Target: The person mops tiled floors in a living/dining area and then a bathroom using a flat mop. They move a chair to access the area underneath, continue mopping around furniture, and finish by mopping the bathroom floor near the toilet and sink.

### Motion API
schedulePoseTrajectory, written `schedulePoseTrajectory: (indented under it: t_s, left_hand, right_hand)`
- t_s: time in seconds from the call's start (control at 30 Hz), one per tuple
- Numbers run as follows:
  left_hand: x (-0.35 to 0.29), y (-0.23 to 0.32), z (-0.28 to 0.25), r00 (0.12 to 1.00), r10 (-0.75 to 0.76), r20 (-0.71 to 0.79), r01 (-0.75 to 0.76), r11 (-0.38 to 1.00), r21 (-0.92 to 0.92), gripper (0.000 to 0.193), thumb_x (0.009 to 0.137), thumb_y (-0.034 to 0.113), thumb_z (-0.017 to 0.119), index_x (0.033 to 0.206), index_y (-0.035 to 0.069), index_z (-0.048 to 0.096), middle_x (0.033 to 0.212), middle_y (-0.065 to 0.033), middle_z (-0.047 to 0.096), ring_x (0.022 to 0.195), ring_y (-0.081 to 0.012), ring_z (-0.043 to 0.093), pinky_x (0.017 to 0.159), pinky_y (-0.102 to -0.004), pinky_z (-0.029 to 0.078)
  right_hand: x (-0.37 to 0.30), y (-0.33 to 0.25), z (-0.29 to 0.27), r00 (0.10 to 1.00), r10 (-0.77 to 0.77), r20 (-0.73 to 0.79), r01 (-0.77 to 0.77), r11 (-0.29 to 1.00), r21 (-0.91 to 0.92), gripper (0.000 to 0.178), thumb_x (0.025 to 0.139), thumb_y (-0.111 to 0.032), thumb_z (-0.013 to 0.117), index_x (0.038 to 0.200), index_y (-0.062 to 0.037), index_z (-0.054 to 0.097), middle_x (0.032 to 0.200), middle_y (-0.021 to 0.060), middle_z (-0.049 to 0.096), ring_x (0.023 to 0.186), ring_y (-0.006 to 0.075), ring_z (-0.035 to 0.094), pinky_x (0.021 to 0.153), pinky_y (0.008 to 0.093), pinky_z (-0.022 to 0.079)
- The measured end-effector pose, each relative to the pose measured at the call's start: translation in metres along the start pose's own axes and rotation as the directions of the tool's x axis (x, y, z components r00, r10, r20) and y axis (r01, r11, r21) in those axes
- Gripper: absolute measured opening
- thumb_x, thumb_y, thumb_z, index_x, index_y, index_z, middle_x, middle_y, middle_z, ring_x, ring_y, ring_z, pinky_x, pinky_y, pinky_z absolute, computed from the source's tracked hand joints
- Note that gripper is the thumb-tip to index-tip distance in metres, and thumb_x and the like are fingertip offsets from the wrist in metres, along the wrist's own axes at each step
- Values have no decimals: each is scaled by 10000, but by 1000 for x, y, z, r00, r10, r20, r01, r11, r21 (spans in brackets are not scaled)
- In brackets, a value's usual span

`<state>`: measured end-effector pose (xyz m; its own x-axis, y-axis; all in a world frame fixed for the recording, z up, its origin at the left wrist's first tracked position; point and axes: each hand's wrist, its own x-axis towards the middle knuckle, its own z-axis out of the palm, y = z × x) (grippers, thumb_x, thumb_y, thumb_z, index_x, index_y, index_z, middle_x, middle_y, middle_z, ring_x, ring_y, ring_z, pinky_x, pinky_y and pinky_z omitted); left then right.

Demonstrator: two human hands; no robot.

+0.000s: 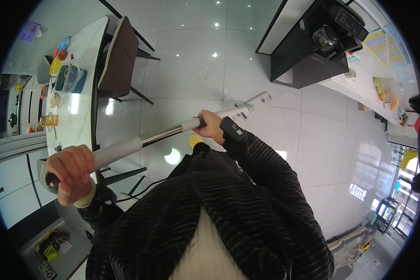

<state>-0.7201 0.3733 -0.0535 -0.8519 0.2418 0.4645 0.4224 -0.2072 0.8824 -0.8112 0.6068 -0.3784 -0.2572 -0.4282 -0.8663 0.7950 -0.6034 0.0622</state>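
Left hand point(70, 173) clasped round smooth white-and-chrome pole point(147, 141); right hand point(210, 127) clasped farther along. Flat head point(228, 112), glossy floor point(331, 140). Brown chair point(120, 63) by tabletop's point(81, 126) right edge.

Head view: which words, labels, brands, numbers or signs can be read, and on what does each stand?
No text can be read.
Black machine: front marking and pale label, too small.
Control panel: marks too small, blurred.
White-and-silver pole: no text visible.
Black wrist device: any marks too small.

White pole point(119, 153) in both hands point(71, 173) point(212, 127)
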Motion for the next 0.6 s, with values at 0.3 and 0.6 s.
schedulePoseTrajectory:
  t_s: [0.3, 0.6]
  left_hand:
    - [35, -9, -54, 993, 27, 111, -44, 988, 149, 250, 734, 166, 754, 673, 123, 516, 578, 12, 541, 527, -137, 535, 562, -301, 419]
    - [80, -83, -19, 944, 57, 326, -112, 982, 153, 249, 624, -29, 763, 656, 44, 527, 612, -75, 546, 583, -248, 569, 563, -377, 462]
  right_hand:
    - [71, -38, 105, 994, 35, 106, -33, 999, -14, 123, 831, -98, 453, 927, -23, 437, 813, 104, 539, 703, 221, 572, 648, 410, 514]
    - [129, -126, 124, 978, -89, 188, 63, 989, 137, 264, 844, -119, 606, 941, -15, 384, 852, 127, 481, 667, 194, 522, 606, 283, 518]
